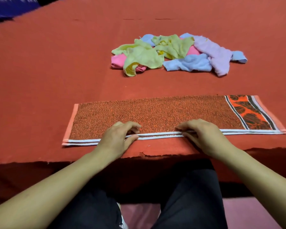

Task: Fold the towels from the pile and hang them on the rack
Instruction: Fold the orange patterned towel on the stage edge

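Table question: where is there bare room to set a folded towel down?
Bare red table lies left of the towel pile, and in the strip between the pile and the orange towel. Far side beyond the pile is bare too. The near edge is crowded: left hand and right hand pinch the towel's hem there.

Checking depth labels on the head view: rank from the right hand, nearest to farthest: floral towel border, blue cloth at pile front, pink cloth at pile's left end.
From the right hand, which pinches the towel's near hem:
1. Floral border, on the towel's right end.
2. Blue cloth, front of the pile, straight beyond the hand.
3. Pink cloth, at the pile's left end.
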A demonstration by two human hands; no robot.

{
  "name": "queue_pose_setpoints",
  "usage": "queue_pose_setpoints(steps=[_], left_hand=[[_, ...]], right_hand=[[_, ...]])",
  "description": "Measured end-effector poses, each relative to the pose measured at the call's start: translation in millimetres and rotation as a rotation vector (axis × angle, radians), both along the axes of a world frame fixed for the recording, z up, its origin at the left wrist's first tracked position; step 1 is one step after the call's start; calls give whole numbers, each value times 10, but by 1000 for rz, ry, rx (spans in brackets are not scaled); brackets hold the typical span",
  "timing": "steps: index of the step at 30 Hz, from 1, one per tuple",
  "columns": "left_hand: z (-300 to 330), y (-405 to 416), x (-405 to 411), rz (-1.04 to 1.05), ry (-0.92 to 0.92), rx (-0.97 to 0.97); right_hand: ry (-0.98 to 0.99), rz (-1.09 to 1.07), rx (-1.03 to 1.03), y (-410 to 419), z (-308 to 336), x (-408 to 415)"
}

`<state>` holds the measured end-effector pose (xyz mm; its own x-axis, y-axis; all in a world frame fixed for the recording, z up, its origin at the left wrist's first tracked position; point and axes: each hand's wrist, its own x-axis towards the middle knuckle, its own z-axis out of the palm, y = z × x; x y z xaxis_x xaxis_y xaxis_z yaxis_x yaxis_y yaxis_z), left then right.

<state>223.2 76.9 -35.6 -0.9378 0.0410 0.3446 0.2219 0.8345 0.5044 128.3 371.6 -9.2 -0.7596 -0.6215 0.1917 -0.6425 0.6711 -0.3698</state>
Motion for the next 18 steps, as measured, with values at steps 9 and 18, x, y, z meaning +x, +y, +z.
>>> queue_pose_setpoints(steps=[9, 18], left_hand=[[380, -787, -18, 256, 91, 70], [234, -1968, -320, 409, -23, 134]], right_hand=[[27, 166, -86, -825, 356, -61], [-77, 292, -216, -2790, 372, -256]])
